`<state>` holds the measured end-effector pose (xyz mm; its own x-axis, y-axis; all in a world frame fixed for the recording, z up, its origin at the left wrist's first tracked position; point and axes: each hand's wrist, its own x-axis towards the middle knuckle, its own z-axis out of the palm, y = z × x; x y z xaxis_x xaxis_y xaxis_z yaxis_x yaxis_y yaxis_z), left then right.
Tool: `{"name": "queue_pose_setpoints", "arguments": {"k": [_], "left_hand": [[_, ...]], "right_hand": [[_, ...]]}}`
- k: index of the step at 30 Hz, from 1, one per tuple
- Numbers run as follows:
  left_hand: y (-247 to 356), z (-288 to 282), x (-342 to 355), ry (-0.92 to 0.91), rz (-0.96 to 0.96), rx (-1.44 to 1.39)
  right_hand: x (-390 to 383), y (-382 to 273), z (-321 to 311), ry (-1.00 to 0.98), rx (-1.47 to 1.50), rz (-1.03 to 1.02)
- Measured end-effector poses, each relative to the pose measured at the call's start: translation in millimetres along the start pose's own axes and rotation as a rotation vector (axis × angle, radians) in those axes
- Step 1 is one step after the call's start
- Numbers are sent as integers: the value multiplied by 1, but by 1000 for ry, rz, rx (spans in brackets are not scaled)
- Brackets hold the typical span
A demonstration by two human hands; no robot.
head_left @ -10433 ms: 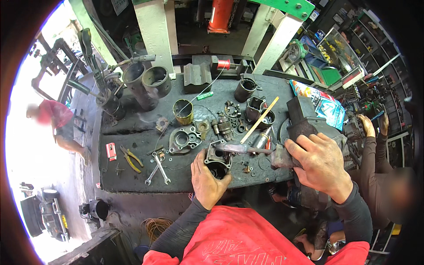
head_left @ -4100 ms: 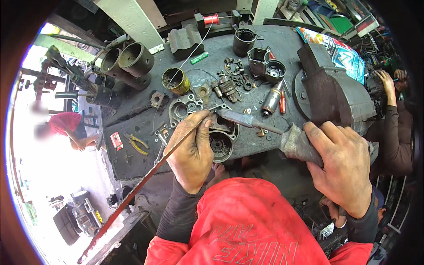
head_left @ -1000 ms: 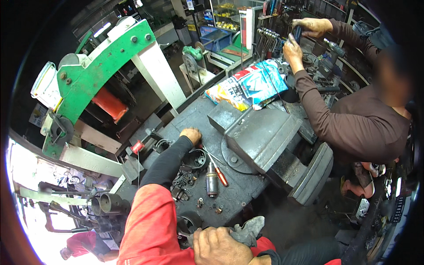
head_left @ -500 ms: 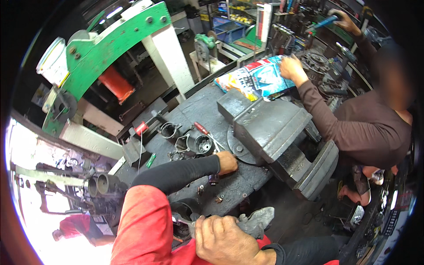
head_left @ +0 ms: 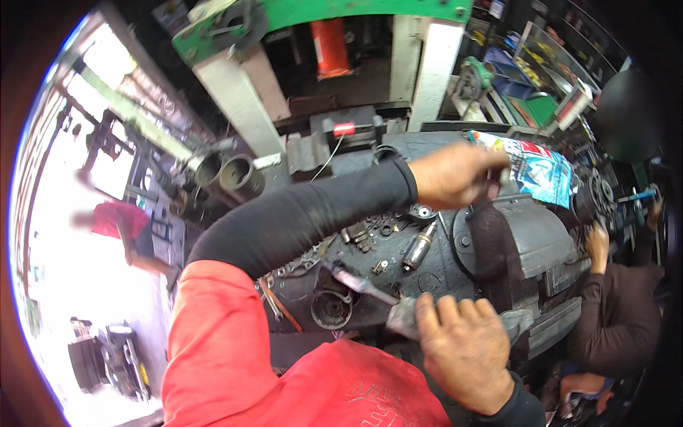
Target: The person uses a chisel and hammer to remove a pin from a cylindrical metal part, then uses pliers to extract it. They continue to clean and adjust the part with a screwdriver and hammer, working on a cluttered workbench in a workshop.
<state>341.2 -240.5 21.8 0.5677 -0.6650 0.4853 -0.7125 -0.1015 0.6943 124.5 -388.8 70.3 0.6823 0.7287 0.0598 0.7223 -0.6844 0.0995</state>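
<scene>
- I have the right hand [head_left: 466,350] gripping the tool [head_left: 403,317] by its rag-wrapped handle, its metal head pointing left over the housing.
- The housing [head_left: 331,311] sits open at the near side of the surface [head_left: 445,274]; whether the head touches it, I cannot tell.
- My left hand [head_left: 453,175] is stretched far and right, beside the bag [head_left: 546,176] and the vise [head_left: 537,233]; blur keeps me from telling whether it holds anything.
- The armature [head_left: 419,247] and gears [head_left: 361,235] lie loose, outside the housing.
- I judge the work partway: parts are apart, the housing seems unfinished, and refitting looks left.
</scene>
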Motion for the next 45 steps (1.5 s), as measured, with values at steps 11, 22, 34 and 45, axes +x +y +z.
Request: {"name": "queue_pose_setpoints", "arguments": {"k": [11,22,34,45], "left_hand": [[135,-93,-234,1208,91,-650],[158,-14,-241,1542,37,-488],[141,12,-234,1412,61,-401],[143,16,-250,1085,156,-324]], "right_hand": [[31,10,-25,-203,84,38],[34,7,-22,-198,63,40],[33,12,-16,-236,202,141],[32,13,-15,-224,173,109]]}}
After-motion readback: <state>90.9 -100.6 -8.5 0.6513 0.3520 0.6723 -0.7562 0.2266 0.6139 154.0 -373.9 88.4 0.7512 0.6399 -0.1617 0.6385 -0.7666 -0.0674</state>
